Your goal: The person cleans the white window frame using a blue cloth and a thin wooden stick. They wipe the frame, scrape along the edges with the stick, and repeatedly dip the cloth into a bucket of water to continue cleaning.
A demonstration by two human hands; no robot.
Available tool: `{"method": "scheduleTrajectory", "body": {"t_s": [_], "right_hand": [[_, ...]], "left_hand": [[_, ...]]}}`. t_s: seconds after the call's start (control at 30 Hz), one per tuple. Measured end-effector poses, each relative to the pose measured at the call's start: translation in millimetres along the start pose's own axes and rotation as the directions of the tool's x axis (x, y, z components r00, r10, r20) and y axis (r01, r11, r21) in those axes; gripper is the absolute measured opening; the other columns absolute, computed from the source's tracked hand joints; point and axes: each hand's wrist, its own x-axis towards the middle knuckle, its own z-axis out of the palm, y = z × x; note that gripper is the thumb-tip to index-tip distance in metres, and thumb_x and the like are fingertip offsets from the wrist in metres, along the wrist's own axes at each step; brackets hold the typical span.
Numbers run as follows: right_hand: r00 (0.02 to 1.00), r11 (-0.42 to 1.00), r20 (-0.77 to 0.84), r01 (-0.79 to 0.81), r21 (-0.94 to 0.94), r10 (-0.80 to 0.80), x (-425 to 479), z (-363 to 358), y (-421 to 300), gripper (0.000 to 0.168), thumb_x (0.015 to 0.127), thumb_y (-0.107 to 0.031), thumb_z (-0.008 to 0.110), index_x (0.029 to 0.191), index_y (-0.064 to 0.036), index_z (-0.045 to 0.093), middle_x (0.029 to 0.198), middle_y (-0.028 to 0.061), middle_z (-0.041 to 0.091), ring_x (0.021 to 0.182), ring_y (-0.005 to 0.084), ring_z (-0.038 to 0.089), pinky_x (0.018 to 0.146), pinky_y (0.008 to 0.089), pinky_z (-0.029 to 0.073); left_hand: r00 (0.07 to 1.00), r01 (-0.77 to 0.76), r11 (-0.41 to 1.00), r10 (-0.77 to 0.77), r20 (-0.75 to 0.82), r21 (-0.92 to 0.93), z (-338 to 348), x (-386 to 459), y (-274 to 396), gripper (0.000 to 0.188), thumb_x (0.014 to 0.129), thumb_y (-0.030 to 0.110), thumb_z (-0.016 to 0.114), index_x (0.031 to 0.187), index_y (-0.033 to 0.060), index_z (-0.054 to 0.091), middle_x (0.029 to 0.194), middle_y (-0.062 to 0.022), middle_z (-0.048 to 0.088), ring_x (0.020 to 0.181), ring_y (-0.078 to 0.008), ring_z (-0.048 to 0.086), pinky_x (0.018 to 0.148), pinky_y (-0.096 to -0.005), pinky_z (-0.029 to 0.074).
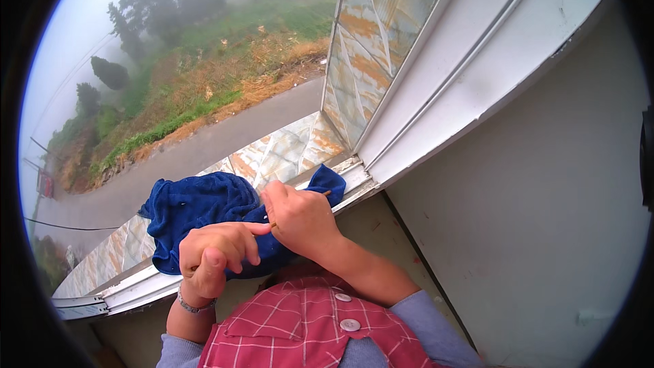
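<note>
My right hand (301, 217) is closed around a thin brown stick (327, 193), whose far end presses into a corner of blue cloth at the window track (360, 176). The stick's near end pokes out of my fist. Close to that end is the extended index finger of my left hand (217, 250), its other fingers loosely bent with nothing visible in them. A bunched blue towel (202, 204) lies over the sill and the white window frame. It runs beneath both hands; whether the cloth corner belongs to it is hidden by my right hand.
Marbled tiles cover the outer sill (281, 151) and the side reveal (363, 46). A white window jamb (490, 56) rises at right beside a pale wall (536, 204). Beyond the open window, a road (255, 115) lies below. A dark cable (76, 226) crosses outside at left.
</note>
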Motion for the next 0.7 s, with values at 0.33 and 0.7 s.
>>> {"method": "scheduleTrajectory", "body": {"t_s": [0.33,0.7], "right_hand": [[0.995,0.997,0.058,-0.074,-0.031,0.076,-9.3,-15.2,-20.3,0.017,0.093,-0.014,0.061,0.081,-0.007,0.051,0.059,0.0071,0.057,0.049,0.0219,0.06,0.046,0.0307,0.047],[0.994,0.995,0.085,-0.069,0.069,0.063,-9.2,-22.6,-1.7,0.02,0.093,-0.014,0.064,0.079,-0.008,0.05,0.058,0.0068,0.054,0.048,0.0232,0.058,0.045,0.0341,0.045]], "left_hand": [[1.0,0.008,0.991,-0.005,0.026,-0.13,-3.2,-2.3,10.0,0.063,0.102,0.047,0.047,0.054,0.0059,0.051,0.051,-0.0055,0.052,0.052,-0.0219,0.061,0.08,-0.0512,0.058],[0.959,-0.073,0.997,0.076,0.274,-0.021,10.6,15.5,10.1,0.058,0.103,0.043,0.047,0.062,0.0039,0.054,0.057,-0.0083,0.054,0.053,-0.0241,0.061,0.083,-0.0501,0.058]]}}
